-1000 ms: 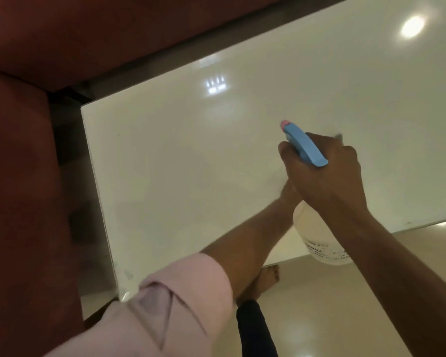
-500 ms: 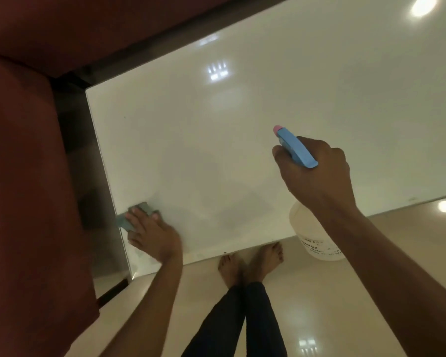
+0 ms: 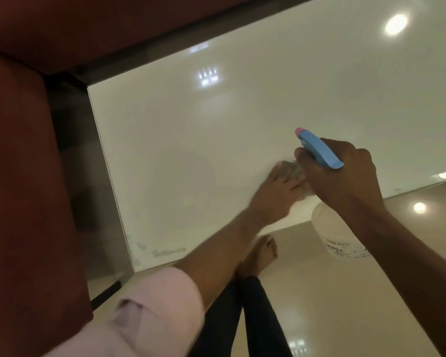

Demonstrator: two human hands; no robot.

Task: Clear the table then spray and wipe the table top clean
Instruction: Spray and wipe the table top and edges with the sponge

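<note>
cloth [image 3: 292,171] under flat left hand [image 3: 276,194] fingers, right hand [image 3: 345,176] gripping spray bottle [image 3: 319,150]

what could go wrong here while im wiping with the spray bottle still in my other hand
The left hand wipes the cloth right under the right hand gripping the spray bottle, so the two could bump. A squeeze now might spray the wiping hand rather than the table top. Smears near the front left corner could get missed.

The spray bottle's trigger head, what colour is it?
Light blue, with a pink nozzle tip; the spray bottle shows in the head view, held in the right hand.
</note>
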